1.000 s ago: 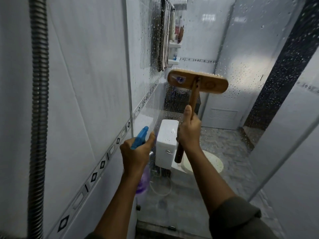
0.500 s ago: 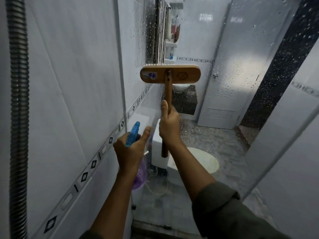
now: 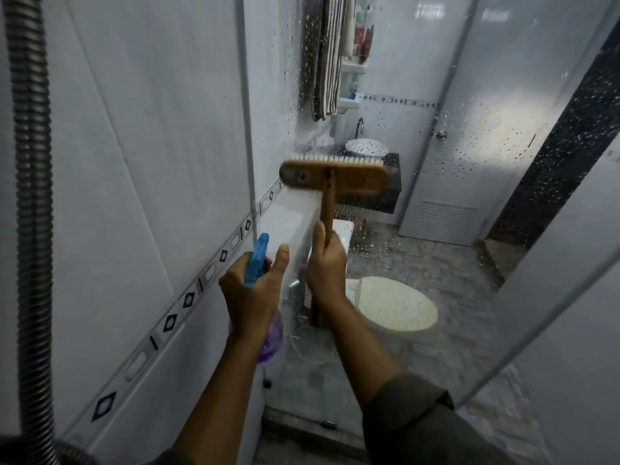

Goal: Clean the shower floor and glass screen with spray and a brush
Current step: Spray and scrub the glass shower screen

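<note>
My right hand (image 3: 326, 266) grips the wooden handle of a scrubbing brush (image 3: 335, 177), whose wide head is held up with its pale bristles against the wet glass screen (image 3: 469, 135). The glass is speckled with droplets. My left hand (image 3: 253, 290) holds a spray bottle (image 3: 256, 260) with a blue trigger head and a purple body, just left of the brush handle, nozzle pointing up towards the glass. The bottle's lower part is mostly hidden behind my hand.
A ribbed metal shower hose (image 3: 30, 196) hangs at the far left along the white tiled wall (image 3: 151, 129). Beyond the glass are a toilet (image 3: 392, 307), a sink (image 3: 367, 147), a striped towel (image 3: 323, 55) and a white door (image 3: 446, 196).
The brush head has slid from the right to the left across the glass and then dropped lower. Both hands keep their grips; the spray bottle stays beside the handle.
</note>
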Available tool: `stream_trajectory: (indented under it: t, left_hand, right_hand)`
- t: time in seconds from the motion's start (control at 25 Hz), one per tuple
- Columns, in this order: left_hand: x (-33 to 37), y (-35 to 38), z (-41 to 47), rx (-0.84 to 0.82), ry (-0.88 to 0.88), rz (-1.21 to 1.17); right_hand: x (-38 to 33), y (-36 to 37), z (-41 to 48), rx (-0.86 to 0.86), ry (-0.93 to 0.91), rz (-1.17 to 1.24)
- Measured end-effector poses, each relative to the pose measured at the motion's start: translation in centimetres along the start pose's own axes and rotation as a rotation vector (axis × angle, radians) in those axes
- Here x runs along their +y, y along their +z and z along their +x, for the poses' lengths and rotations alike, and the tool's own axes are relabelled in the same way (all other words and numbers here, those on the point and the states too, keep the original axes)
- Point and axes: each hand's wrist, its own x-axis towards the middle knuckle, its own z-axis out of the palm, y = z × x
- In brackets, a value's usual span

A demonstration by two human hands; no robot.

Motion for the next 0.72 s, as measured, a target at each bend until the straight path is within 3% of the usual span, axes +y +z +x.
stream_trajectory:
  t: [0.12,0.32,0.4,0.6,0.72]
  left_hand:
    - [1.1,1.1,-0.3,-0.003,0.0,0.0]
    - [2.4,2.1,-0.8,-0.069,-0.005,-0.119]
    - [2.6,2.5,-0.9,-0.08,0.013,-0.118]
    - [3.5,3.9,-1.6,-0.102,-0.053,-0.121]
    - [5.0,5.0,-2.1,-0.135,-0.081,-0.161]
  right_hand:
    - [-2.1,-1.5,2.6,0.046,-0.124,-0.062]
    - [8.2,-4.5,-6.0,-0.091,0.159,-0.058]
    - [6.9,-4.9,-5.2,-0.075,0.147,-0.043]
    - [-4.6,-7.2,2.7,0.097,-0.136,-0.064]
    - [-1.4,-9.7,1.8,0.13,-0.109,-0.09]
